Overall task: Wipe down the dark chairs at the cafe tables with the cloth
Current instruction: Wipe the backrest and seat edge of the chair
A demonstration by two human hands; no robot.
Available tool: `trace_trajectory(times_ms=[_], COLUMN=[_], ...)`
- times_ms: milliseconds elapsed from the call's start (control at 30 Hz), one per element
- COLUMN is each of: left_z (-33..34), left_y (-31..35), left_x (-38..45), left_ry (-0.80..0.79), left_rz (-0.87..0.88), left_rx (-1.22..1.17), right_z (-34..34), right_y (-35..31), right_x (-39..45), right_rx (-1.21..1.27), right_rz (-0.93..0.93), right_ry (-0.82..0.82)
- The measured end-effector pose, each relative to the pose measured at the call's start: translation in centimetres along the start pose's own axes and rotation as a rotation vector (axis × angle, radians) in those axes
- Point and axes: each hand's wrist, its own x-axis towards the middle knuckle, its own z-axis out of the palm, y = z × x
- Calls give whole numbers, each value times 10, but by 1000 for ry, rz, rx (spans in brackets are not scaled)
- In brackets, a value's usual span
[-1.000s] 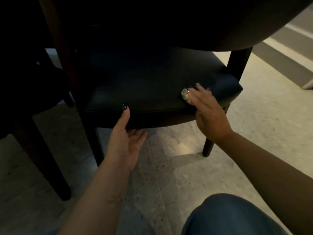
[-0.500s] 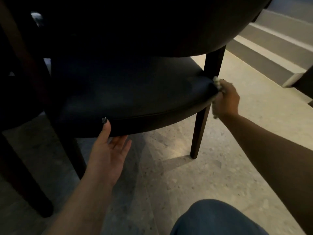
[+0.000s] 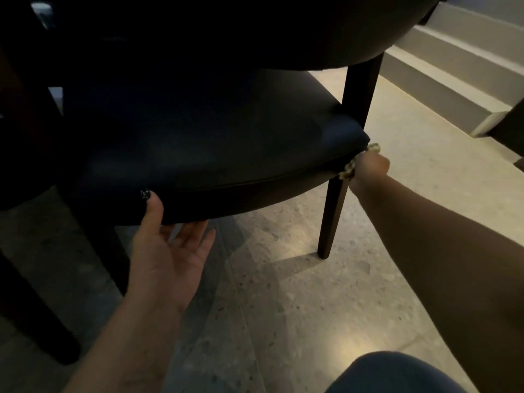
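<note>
Right hand is curled tight around the cloth — pressing it against the right front corner of the chair seat, by the front leg. Left hand is spread, thumb on the seat's front edge — fingers underneath, over the speckled floor.

I judge this an indoor seating area of the cafe or restaurant kind, dimly lit. Grounds: a dark padded chair with slim dark wooden legs stands close under the rim of a table, and part of a second dark chair sits just beside it on the left. The floor is pale speckled terrazzo, a commercial finish. On the right, low pale steps rise to another level
</note>
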Motion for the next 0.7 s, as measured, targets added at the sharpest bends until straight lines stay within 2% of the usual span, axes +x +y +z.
trace_trajectory(times_ms=[133, 267, 500, 600, 700], left_z=[-3, -3, -5, 0, 1], left_y=[0, 2, 11, 14, 21], left_x=[8, 16, 12, 4, -4], left_ry=[-31, -48, -11, 21, -55], left_rz=[23, 37, 25, -4, -47], left_rx=[107, 235, 388, 383, 310], right_z=[7, 7, 23, 44, 63], right_y=[16, 15, 25, 45, 57], right_x=[-18, -29, -110, -153, -192], right_rx=[38, 91, 215, 237, 260], right_rz=[-24, 164, 408, 470, 557], right_ry=[65, 72, -26, -135, -196])
